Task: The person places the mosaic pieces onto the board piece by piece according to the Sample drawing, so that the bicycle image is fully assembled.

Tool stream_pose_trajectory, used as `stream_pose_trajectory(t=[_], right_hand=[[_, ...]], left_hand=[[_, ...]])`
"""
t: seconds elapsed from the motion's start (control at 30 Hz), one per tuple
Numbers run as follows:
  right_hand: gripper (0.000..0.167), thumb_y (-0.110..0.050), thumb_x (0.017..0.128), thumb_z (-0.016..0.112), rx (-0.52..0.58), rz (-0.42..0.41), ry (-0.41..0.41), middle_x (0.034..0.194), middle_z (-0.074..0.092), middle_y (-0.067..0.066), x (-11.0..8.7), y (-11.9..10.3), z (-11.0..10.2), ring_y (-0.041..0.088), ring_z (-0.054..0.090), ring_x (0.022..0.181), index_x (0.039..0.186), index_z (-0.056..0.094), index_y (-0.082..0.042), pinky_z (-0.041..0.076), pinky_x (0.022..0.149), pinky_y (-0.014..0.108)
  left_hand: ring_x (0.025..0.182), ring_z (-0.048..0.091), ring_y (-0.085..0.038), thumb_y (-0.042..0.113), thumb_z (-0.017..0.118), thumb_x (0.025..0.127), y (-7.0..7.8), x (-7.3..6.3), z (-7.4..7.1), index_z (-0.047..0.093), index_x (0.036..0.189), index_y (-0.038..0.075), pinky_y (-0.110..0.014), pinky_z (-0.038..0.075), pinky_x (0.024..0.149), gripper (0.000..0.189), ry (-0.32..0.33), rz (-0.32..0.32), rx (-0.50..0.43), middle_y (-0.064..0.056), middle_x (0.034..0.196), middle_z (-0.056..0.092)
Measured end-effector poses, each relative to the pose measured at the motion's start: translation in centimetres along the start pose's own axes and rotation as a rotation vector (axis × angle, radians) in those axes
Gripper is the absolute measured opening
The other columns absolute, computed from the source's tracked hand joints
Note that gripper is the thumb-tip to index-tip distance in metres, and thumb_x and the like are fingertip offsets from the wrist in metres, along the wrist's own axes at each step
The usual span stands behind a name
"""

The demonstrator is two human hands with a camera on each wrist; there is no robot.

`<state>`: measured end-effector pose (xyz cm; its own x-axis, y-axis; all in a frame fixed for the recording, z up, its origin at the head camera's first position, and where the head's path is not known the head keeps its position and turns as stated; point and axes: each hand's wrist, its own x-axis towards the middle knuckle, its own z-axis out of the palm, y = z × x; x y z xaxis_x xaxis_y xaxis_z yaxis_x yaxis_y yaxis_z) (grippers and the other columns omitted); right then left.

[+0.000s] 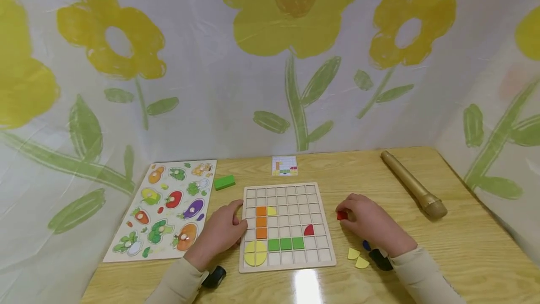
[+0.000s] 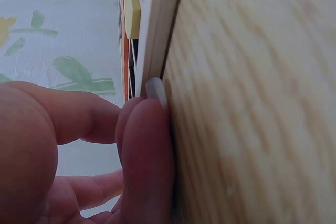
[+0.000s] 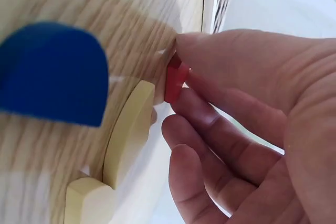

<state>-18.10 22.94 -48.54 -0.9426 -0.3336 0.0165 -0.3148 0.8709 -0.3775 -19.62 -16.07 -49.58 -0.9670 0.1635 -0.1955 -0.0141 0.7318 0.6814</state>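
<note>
1. Right hand (image 1: 364, 217): grip pinches a red piece (image 1: 341, 216) between thumb and fingers; piece is right of the board (image 1: 292, 220), apart from its edge, low over the bench (image 1: 346, 168); cannot tell if it touches the wood.
2. Left hand (image 1: 219, 226): at the board's left edge, digits against the rim; cannot tell if the grip pinches it or only rests there.
3. Board lies flat; three orange squares (image 1: 261, 222) in a column; yellow quarter (image 1: 272, 210) just right of the top one; yellow disc (image 1: 255, 253) of four quarters in the near left corner; three green squares (image 1: 286, 244) in a row right of the disc; red quarter (image 1: 309, 230) up and right of the last green.
4. Loose by the right wrist: two yellow pieces (image 1: 362, 262), one blue piece (image 1: 366, 245).
5. Printed card (image 1: 284, 165) behind the board; green block (image 1: 225, 182) off its far left corner.
6. Veg puzzle (image 1: 168, 249) at left; gold mic (image 1: 411, 183) at right, lying diagonally; flower backdrop (image 1: 261, 88) behind.
</note>
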Motion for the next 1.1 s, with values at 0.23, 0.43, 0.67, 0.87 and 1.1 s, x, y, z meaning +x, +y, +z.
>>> stream_pose_trajectory(t=[0.23,0.43,0.67,0.87,1.1], right_hand=[[0.016,-0.01,0.094,0.082,0.004,-0.024,0.006,0.102,0.072,-0.006,0.2,-0.3,-0.2,0.008,0.063,0.093,0.109,0.082,-0.013,0.059,0.086,0.035],[0.016,-0.011,0.093,0.084,0.002,-0.039,0.001,0.099,0.07,-0.008,0.3,-0.9,-0.1,0.006,0.061,0.092,0.108,0.082,-0.014,0.059,0.088,0.037],[0.012,-0.014,0.094,0.083,0.004,-0.097,0.026,0.099,0.069,-0.009,-0.3,-2.4,0.2,0.006,0.061,0.092,0.106,0.082,-0.015,0.059,0.084,0.031],[0.013,-0.012,0.092,0.084,-0.005,-0.157,0.037,0.099,0.069,-0.009,-0.3,-4.0,0.5,0.006,0.06,0.091,0.104,0.081,-0.015,0.058,0.082,0.029],[0.015,-0.01,0.09,0.086,-0.019,-0.199,0.041,0.099,0.068,-0.008,0.3,-5.1,0.9,0.006,0.058,0.092,0.104,0.081,-0.015,0.057,0.084,0.03]], left_hand=[[0.051,0.064,-0.016,0.02,0.07,0.101,0.3,0.3,-0.2,0.048,0.161,0.008,-0.032,0.048,0.055,0.065,0.002,0.006,-0.014,-0.002,0.077,0.063],[0.051,0.064,-0.016,0.02,0.07,0.1,0.2,0.3,-0.1,0.049,0.161,0.008,-0.031,0.047,0.055,0.065,0.004,0.006,-0.013,-0.002,0.078,0.063],[0.05,0.063,-0.015,0.021,0.07,0.1,0.0,0.1,0.2,0.05,0.16,0.008,-0.031,0.045,0.055,0.065,0.0,0.005,0.005,0.0,0.077,0.062],[0.05,0.063,-0.015,0.02,0.07,0.1,0.1,0.1,0.2,0.05,0.16,0.007,-0.031,0.046,0.056,0.065,0.003,0.006,0.001,-0.001,0.077,0.061],[0.05,0.063,-0.015,0.019,0.07,0.1,0.0,0.2,0.1,0.049,0.16,0.007,-0.031,0.047,0.054,0.065,0.002,0.001,-0.01,-0.001,0.077,0.062]])
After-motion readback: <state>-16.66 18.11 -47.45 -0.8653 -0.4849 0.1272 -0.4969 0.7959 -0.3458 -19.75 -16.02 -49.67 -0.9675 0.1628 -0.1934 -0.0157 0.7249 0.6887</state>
